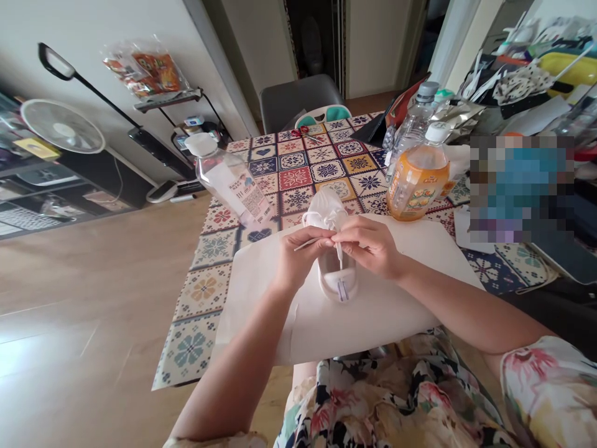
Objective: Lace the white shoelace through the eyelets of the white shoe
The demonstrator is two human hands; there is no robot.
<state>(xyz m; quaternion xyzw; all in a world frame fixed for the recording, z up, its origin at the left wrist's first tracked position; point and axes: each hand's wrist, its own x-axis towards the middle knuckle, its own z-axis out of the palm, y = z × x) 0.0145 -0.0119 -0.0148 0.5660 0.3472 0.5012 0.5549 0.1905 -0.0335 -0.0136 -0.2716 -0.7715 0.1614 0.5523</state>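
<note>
the left hand (pixel 303 250) and right hand (pixel 370 247) are pinching white lace (pixel 340 255) over a white shoe (pixel 333 284) resting on the sheet (pixel 373 314), toe pointing to twelve o'clock, lacing seemingly threaded, ends apparently not yet tied.

Home interior, patterned cloth (pixel 295 177) on the table, electric fan (pixel 64 126), wooden floor (pixel 102 280), bagged snacks (pixel 148 70), cluttered shelves (pixel 69 180)
</note>
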